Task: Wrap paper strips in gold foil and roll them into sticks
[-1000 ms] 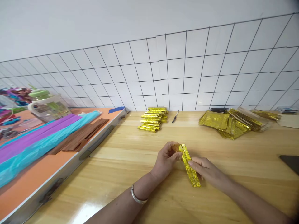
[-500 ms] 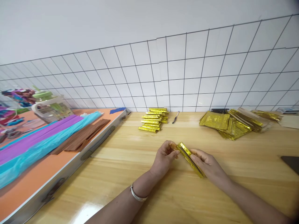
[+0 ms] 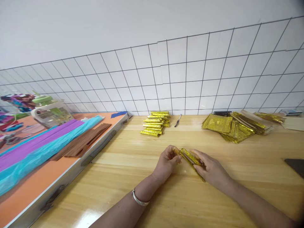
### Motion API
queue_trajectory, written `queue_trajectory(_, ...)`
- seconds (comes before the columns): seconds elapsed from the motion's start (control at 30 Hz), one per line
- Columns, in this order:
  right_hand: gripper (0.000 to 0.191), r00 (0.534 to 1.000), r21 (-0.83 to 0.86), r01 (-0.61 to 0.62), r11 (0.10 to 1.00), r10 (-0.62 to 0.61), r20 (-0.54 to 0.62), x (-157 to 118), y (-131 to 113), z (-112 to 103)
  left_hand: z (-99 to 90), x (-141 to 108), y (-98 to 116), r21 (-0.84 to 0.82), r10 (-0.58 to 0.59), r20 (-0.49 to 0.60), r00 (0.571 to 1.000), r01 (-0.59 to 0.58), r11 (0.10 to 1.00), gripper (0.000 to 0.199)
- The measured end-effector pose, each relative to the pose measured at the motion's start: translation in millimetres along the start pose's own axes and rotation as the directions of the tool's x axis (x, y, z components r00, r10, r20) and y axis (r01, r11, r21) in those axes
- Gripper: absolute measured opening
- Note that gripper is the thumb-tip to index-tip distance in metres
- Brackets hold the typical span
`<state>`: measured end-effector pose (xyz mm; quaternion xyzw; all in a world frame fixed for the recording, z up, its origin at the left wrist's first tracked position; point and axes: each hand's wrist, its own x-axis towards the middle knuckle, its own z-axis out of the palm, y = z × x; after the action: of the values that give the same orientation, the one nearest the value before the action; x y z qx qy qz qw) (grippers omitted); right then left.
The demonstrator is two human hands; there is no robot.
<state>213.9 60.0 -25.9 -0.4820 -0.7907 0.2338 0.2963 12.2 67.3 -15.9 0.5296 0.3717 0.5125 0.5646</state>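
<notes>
Between my two hands is a narrow strip of folded gold foil paper [image 3: 190, 157], held slantwise a little above the wooden table. My left hand [image 3: 168, 161] pinches its upper left end between thumb and fingers. Around its right side and lower part, the fingers and thumb of my right hand [image 3: 209, 166] are closed. A long slit runs down the strip between its folded edges. Beyond my hands lies a pile of similar folded gold strips [image 3: 155, 123]. Flat gold foil sheets [image 3: 217, 123] are heaped farther right.
A pen [image 3: 178, 121] lies near the tiled wall. On the left, a raised orange surface [image 3: 64, 172] with a hard edge carries purple crepe paper [image 3: 47, 139], turquoise paper [image 3: 59, 142], brown paper [image 3: 83, 142], scissors [image 3: 10, 138] and a green-lidded jug [image 3: 51, 110]. A dark flat object [image 3: 295, 166] sits at the right.
My right hand has slid up along the strip, its fingers now farther over the upper edge. My left hand keeps its pinch at the upper end. The view has shifted slightly.
</notes>
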Motion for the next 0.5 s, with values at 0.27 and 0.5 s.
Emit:
queue_trajectory(0.27, 0.042, 0.986, -0.155, 0.13, 0.979, -0.144, -0.08, -4.1, 0.6, 4.7, 4.7, -1.2, 2.5, -0.004, -0.04, -0.007, 0.999, 0.04, 0.999, 0.03)
queue_trajectory(0.5, 0.036, 0.998, -0.122, 0.006, 0.993, -0.015, -0.068, -5.0, -2.9, 1.3, 4.6, -0.5, 0.4, -0.039, -0.064, -0.04, 0.997, 0.062, 0.997, 0.034)
